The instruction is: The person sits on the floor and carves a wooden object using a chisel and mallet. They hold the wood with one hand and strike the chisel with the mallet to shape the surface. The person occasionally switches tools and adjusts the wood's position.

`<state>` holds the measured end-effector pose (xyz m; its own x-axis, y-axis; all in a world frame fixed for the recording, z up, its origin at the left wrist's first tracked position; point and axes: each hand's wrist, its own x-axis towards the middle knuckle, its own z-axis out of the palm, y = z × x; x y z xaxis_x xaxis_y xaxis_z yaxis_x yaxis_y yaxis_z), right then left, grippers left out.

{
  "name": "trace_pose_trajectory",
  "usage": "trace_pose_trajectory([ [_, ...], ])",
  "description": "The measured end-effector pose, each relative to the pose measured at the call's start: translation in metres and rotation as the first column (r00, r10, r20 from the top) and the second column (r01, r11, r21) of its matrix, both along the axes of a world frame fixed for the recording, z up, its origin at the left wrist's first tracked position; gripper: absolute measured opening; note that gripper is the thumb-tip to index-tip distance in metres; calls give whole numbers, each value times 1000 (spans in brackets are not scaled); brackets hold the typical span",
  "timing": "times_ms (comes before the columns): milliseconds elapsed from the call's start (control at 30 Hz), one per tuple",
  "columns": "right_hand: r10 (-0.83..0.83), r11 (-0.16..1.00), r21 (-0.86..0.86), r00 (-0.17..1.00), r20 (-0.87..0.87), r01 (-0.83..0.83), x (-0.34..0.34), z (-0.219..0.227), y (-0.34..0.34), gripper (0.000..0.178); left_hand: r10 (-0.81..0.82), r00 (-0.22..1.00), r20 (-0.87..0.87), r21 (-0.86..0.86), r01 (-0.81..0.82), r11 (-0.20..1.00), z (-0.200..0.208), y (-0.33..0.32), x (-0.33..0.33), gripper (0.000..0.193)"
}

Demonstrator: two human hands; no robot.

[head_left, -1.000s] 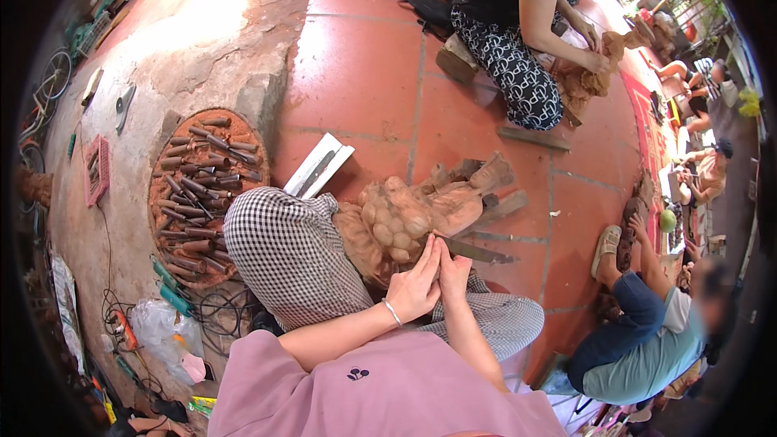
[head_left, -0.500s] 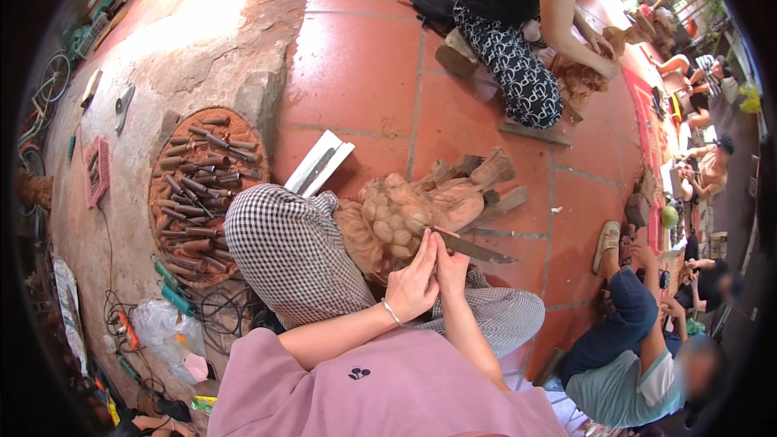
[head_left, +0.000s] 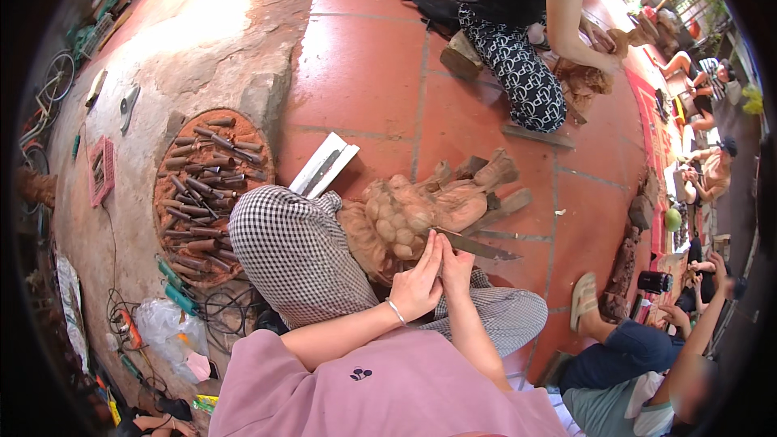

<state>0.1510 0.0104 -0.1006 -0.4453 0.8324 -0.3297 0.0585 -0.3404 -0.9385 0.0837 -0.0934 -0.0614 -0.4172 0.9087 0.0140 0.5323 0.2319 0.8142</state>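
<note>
My left hand [head_left: 418, 285], with a silver bangle at the wrist, and my right hand [head_left: 456, 273] are closed together, fingertips meeting on a knife [head_left: 483, 248]. Its dark, flat blade points out to the right; whatever handle it has is hidden. Directly beyond the fingers lies a brown wooden carving [head_left: 396, 228], with a cluster of rounded lumps and branching ends toward the far right. It rests against my checkered trouser leg [head_left: 295, 255]. Whether the blade touches the wood I cannot tell.
Left of my knee, a round tray [head_left: 170, 186] holds several wooden-handled chisels. A white-edged block [head_left: 324, 164] lies beyond the knee. Cables [head_left: 231, 307] and a plastic bag [head_left: 170, 332] are at the lower left. Co-workers sit ahead [head_left: 518, 57] and at right [head_left: 623, 360].
My hands and the knife keep almost the same pose, while the whole view has shifted slightly. At the right, a co-worker has raised an arm and now a dark cylindrical object shows beside it.
</note>
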Motion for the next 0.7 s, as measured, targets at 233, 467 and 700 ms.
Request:
trace_pose_trajectory([
  [233,-10,988,156,999,54,1,-8,12,2,20,15,1000,-4,74,-15,997,4,1,-2,94],
  [467,26,999,8,888,459,-33,0,1,12,39,-74,997,35,20,73,997,-5,4,-1,96],
  [700,-110,989,107,992,58,104,8,-1,-7,18,-134,990,30,52,133,990,-2,0,-1,93],
])
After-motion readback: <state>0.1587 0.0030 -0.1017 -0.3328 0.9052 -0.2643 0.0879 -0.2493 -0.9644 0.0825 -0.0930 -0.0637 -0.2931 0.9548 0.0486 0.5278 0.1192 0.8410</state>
